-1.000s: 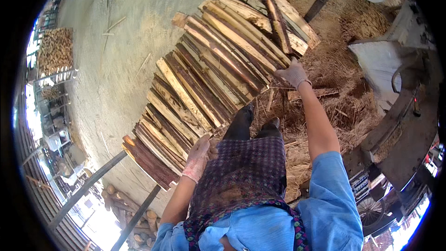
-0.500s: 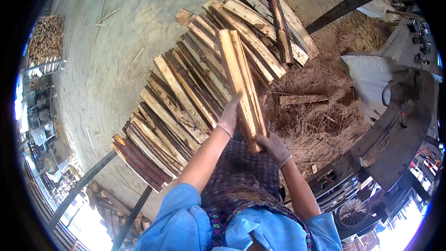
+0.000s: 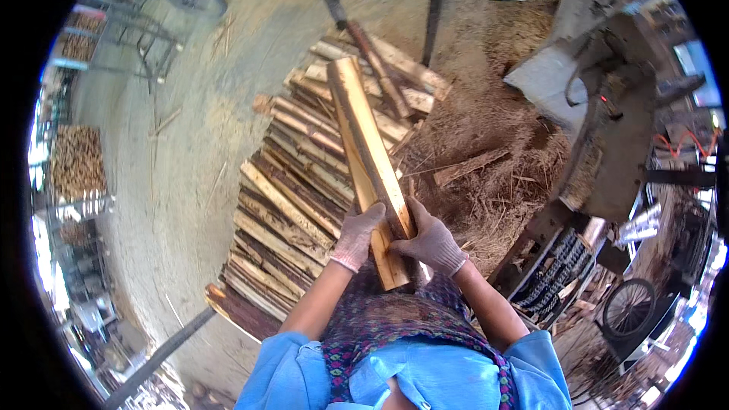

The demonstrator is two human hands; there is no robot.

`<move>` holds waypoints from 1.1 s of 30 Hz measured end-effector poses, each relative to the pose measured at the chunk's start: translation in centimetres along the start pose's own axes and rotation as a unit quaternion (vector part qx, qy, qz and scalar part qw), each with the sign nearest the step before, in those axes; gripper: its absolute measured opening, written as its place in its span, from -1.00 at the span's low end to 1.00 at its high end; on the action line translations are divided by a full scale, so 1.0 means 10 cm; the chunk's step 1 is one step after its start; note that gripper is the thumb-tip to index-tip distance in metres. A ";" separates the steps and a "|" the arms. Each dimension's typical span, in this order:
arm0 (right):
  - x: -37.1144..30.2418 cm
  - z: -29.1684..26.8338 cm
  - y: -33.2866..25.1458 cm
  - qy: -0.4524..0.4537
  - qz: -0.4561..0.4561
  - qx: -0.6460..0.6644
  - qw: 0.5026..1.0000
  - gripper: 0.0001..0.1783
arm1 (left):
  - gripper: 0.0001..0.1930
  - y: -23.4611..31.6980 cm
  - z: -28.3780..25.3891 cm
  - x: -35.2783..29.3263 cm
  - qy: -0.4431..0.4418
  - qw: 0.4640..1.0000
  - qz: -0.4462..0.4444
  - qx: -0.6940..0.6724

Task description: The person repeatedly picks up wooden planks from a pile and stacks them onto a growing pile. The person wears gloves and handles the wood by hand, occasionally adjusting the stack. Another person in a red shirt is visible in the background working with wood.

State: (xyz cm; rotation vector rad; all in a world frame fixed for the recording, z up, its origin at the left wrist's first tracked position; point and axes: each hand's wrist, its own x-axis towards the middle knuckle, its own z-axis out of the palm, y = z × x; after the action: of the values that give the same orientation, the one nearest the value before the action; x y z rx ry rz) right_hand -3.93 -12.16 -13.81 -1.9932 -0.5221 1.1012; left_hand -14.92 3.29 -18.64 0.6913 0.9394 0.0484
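Observation:
My two gloved hands hold a long billet of split wood (image 3: 377,153) in front of my apron, its far end pointing away over the stacked wood. It shows pale faces with a dark strip between them; whether it is one piece or two pressed together I cannot tell. My left hand (image 3: 360,237) closes on its left side near the lower end, thumb on top. Opposite, my right hand (image 3: 434,241) wraps the right side, thumb across the wood. Beneath and to the left lies a long row of split billets (image 3: 285,199), some with bark.
Brown shavings and bark scraps (image 3: 501,182) cover the ground to the right. Beyond them stands a dark metal machine (image 3: 619,121) with a pale sheet (image 3: 550,80) beside it. Metal bars (image 3: 163,357) reach the row. A spoked wheel (image 3: 629,307) is at lower right.
The wood has come closer to my body and turned, now showing a dark strip between pale faces. My right hand has moved up along its side. The view has swung.

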 end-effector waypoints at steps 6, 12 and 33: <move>-1.10 -0.68 0.17 0.333 -0.096 -0.102 0.933 0.02 | -0.48 0.23 0.56 -0.25 -0.014 0.968 0.118 0.221; -2.13 -1.67 0.99 0.683 -0.023 -0.066 0.727 -0.08 | -0.48 0.38 1.00 -0.64 -0.063 0.973 0.183 0.125; -1.76 -1.47 0.94 0.139 -0.185 0.052 0.972 -0.47 | 0.03 0.28 1.99 -1.27 -0.296 0.912 0.148 0.244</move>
State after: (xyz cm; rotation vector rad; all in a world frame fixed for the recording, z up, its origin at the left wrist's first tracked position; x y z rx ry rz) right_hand -1.22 -35.93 -7.49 -1.8244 -0.6398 0.5987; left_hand -6.89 -9.06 0.00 1.2248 0.2454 -0.1296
